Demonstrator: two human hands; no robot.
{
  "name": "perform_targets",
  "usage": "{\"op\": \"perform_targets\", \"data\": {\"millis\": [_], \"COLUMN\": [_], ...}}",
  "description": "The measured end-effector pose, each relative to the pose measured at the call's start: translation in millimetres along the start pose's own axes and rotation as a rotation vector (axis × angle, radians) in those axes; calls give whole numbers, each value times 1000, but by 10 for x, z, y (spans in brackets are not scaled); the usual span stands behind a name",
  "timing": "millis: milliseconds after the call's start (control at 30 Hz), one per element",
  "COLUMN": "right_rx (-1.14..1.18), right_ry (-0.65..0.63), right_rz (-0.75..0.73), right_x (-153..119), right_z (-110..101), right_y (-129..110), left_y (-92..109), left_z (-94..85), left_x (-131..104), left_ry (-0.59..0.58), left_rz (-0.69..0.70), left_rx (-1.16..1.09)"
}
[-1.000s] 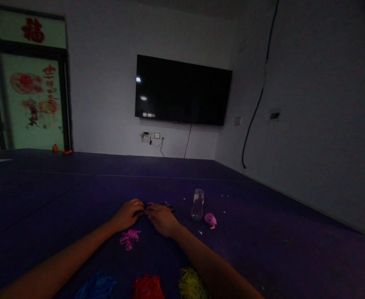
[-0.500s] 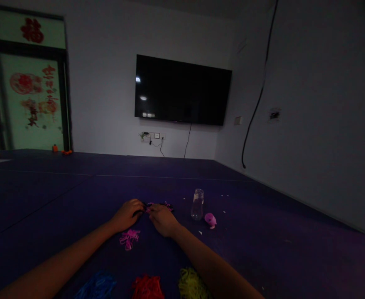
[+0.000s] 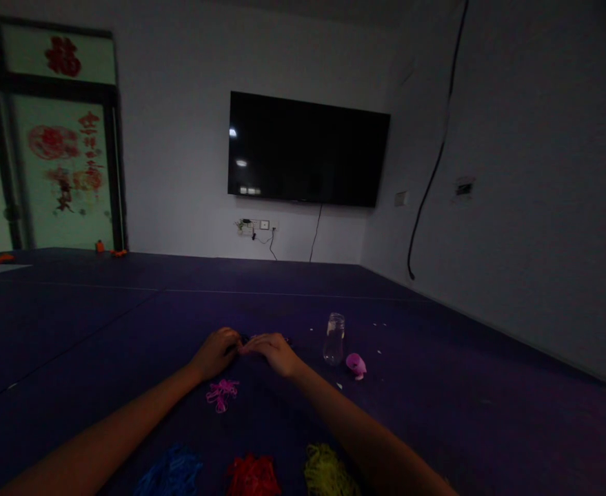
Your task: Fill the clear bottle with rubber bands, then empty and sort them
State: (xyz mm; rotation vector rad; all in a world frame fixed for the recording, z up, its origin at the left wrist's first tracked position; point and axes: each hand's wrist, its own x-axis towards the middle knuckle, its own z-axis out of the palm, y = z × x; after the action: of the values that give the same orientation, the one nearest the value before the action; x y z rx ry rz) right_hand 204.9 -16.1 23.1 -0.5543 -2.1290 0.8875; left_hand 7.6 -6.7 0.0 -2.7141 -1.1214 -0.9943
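My left hand (image 3: 218, 353) is closed on the purple surface, fingers curled inward. Meeting it at the fingertips is my right hand (image 3: 276, 353), its fingers pressed together and pointing left. Whatever lies between the fingertips is too small and dark to make out. Behind my right hand a small pile of dark and pink strands (image 3: 289, 340) barely shows; the hand covers most of it. A loose bunch of pink bands or strings (image 3: 222, 395) lies just below my left hand.
Blue (image 3: 172, 472), red (image 3: 254, 475) and yellow (image 3: 328, 472) heaps of strands lie along the near edge. A clear bottle (image 3: 334, 341) stands upright at right, beside a pink cup-like piece (image 3: 356, 365). White scraps are scattered around them. Orange objects (image 3: 118, 253) sit far left.
My right hand has risen slightly and turned, its fingers now brought against the left fingertips. The strand pile behind is more covered. The whole view has shifted a little.
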Motion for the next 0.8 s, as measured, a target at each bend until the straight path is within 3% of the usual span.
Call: {"op": "perform_targets", "data": {"millis": [167,367,433,567,633,800], "right_rx": [137,187,137,-123,-293,-541], "right_ry": [-189,-195,-109,265,390,445], "right_rz": [85,135,126,122,132,230], "right_x": [-41,-23,-13,-59,-121,-252], "right_z": [248,256,198,1,-125,-323], "right_y": [-119,-223,-205,-17,106,290], "left_y": [-10,19,27,47,65,111], "left_z": [-6,-13,-19,-28,-28,-24], "left_x": [9,-2,-3,11,18,19], "left_ry": [-2,20,12,-29,-59,-129], "left_rz": [-7,-17,-3,36,82,141], "left_rx": [-3,-6,-21,-37,-28,57]}}
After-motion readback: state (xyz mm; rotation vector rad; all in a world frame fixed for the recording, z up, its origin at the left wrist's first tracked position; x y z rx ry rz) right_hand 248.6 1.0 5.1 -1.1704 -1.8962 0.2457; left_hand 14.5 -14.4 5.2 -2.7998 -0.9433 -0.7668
